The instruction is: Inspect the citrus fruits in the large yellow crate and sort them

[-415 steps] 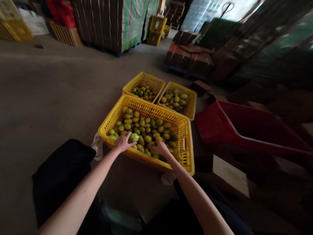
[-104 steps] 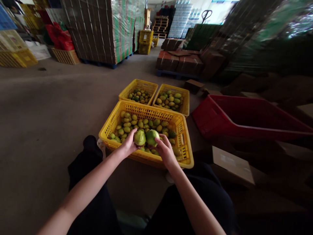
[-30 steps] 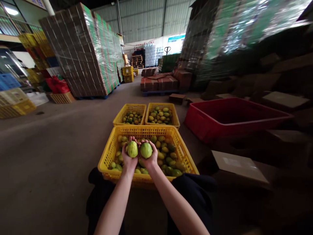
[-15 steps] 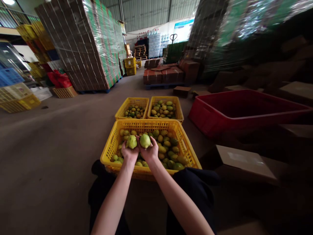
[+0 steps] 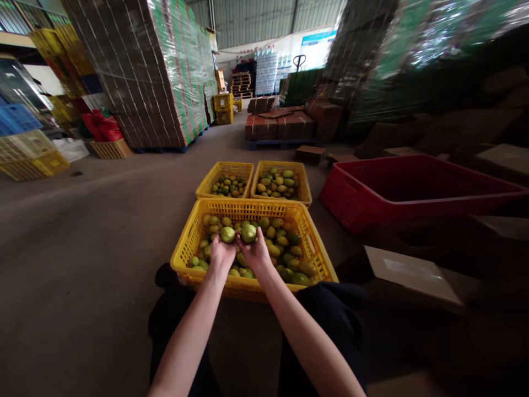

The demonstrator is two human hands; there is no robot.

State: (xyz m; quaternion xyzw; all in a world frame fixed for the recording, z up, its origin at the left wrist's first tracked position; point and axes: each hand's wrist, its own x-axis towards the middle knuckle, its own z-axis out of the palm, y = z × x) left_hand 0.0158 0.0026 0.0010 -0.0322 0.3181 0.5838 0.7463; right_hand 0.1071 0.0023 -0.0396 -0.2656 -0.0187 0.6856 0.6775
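My left hand [image 5: 223, 255] cups one green fruit [image 5: 227, 235], my right hand [image 5: 257, 255] a second green fruit [image 5: 248, 233], over the yellow crate [image 5: 316, 242]; variety unclear in dim light. Seconds ago: side grip; now palms upturned. Smaller crates [image 5: 305, 184] behind, red tub [image 5: 347, 199] and cardboard box [image 5: 409, 273] hemming the right.

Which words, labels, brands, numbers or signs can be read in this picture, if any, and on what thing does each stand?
No text can be read.
Blue banner in the far background: too small and blurred.
Stacked yellow crates: a pale patch, too small to tell whether it is a label.
Front yellow crate, held fruits: no lettering visible.
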